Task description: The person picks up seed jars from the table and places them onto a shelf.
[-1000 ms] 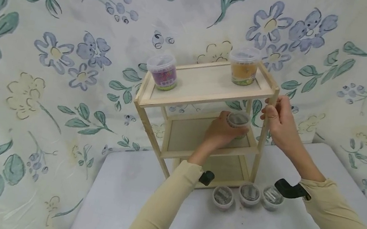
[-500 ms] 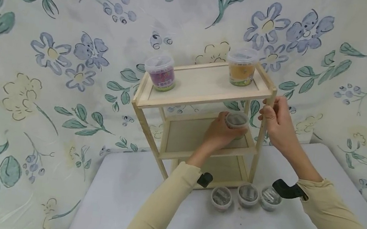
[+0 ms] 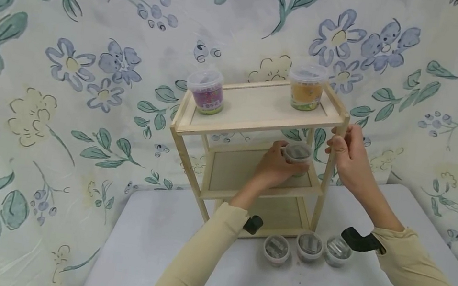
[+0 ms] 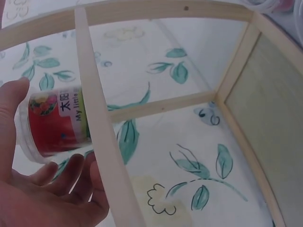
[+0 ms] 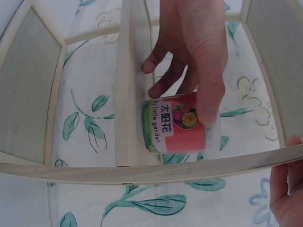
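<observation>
A clear-lidded plastic tub (image 3: 297, 153) with a red "My little garden" label stands at the right end of the middle shelf (image 3: 232, 167). My left hand (image 3: 273, 168) holds it round the side, the thumb on one side and the fingers on the other. In the right wrist view the tub (image 5: 177, 124) has its green base at the shelf board. My right hand (image 3: 353, 157) grips the right front post of the wooden shelf rack (image 3: 231, 126). The left wrist view has the tub (image 4: 59, 123) partly hidden behind a wooden rail.
On the top shelf stand a purple-labelled tub (image 3: 206, 95) at the left and an orange-labelled tub (image 3: 306, 91) at the right. Three lidded tubs (image 3: 309, 247) stand in a row on the white table (image 3: 145, 248) before the rack. A floral sheet (image 3: 79, 157) hangs behind.
The head view has shifted slightly. A little more of the held tub's side shows below its lid now. The right hand stays on the post.
</observation>
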A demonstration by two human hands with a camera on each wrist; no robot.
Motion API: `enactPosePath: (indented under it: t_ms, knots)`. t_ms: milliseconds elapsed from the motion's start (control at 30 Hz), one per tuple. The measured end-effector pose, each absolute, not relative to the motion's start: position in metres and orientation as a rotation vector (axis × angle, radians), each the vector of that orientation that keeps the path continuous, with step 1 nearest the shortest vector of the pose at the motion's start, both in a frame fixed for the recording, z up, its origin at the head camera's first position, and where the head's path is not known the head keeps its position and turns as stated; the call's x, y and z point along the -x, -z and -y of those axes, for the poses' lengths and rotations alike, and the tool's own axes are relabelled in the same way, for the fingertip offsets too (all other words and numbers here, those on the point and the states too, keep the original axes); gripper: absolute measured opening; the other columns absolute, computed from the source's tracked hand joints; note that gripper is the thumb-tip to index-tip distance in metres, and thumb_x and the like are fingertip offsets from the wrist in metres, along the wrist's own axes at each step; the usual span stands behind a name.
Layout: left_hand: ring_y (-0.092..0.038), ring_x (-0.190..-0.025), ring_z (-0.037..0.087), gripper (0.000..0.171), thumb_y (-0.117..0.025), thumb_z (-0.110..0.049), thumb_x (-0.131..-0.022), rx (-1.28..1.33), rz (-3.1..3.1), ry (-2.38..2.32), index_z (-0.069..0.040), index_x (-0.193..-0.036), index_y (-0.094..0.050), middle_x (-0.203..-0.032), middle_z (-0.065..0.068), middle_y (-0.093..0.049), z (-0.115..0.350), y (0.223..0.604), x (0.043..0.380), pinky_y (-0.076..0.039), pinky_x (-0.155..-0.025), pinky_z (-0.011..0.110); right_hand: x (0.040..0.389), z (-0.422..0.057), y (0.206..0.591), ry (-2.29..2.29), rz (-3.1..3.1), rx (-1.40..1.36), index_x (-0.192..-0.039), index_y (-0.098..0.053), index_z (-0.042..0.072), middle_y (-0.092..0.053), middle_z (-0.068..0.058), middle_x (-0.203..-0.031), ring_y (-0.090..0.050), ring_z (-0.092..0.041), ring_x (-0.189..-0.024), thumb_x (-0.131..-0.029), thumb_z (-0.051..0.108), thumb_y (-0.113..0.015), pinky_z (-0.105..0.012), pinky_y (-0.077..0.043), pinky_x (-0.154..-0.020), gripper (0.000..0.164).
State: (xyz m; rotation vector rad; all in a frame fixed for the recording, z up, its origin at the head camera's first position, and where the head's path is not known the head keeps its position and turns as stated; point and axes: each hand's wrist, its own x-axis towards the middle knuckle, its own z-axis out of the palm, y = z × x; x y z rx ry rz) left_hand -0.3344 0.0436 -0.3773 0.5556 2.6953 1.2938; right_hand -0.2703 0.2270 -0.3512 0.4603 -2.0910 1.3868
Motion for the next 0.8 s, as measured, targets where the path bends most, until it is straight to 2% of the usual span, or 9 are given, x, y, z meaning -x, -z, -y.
enactPosePath:
  t_ms: [167,267,400,633,800]
  knots:
    - [-0.057,-0.116,0.026,0.090,-0.076,-0.052,-0.080,-0.482,-2.682,-1.331,-0.015,-0.150,-0.033,-0.134,0.011,-0.056,-0.036,0.377,0.332,-0.049,-0.091,0.042,0.270,-0.228,0.352,-1.378,2.083,-0.470,-0.123,-0.035,-0.012,-0.049,-0.009,-0.098,-0.055,-0.007,-0.083,-0.107,0.018,-0.037,-0.015,-0.044,-0.079,0.034]
    - [-0.055,-0.121,0.030,0.092,-0.077,-0.054,-0.079,-0.447,-2.655,-1.349,-0.017,-0.151,-0.034,-0.137,0.011,-0.054,-0.029,0.377,0.331,-0.049,-0.093,0.045,0.270,-0.228,0.352,-1.371,2.076,-0.478,-0.122,-0.036,-0.012,-0.050,-0.010,-0.097,-0.055,-0.006,-0.083,-0.106,0.018,-0.038,-0.015,-0.044,-0.078,0.034]
    - [-0.056,-0.116,0.029,0.086,-0.076,-0.049,-0.082,-0.472,-2.625,-1.389,-0.018,-0.151,-0.034,-0.137,0.009,-0.054,-0.016,0.377,0.328,-0.051,-0.088,0.044,0.270,-0.228,0.351,-1.366,2.070,-0.485,-0.122,-0.036,-0.012,-0.051,-0.012,-0.096,-0.055,-0.006,-0.082,-0.106,0.017,-0.038,-0.015,-0.044,-0.077,0.033]
    - [-0.056,-0.105,0.020,0.079,-0.075,-0.045,-0.085,-0.525,-2.626,-1.397,-0.019,-0.149,-0.037,-0.136,0.007,-0.055,0.004,0.373,0.315,-0.050,-0.080,0.036,0.270,-0.229,0.351,-1.377,2.078,-0.479,-0.123,-0.036,-0.012,-0.051,-0.011,-0.096,-0.055,-0.007,-0.082,-0.107,0.017,-0.037,-0.016,-0.044,-0.078,0.033]
    - [-0.056,-0.107,0.023,0.080,-0.077,-0.040,-0.084,-0.550,-2.601,-1.426,-0.018,-0.149,-0.037,-0.137,0.009,-0.055,0.013,0.371,0.305,-0.050,-0.078,0.036,0.270,-0.227,0.350,-1.377,2.078,-0.468,-0.123,-0.036,-0.012,-0.051,-0.009,-0.095,-0.055,-0.007,-0.081,-0.106,0.017,-0.037,-0.016,-0.044,-0.078,0.033]
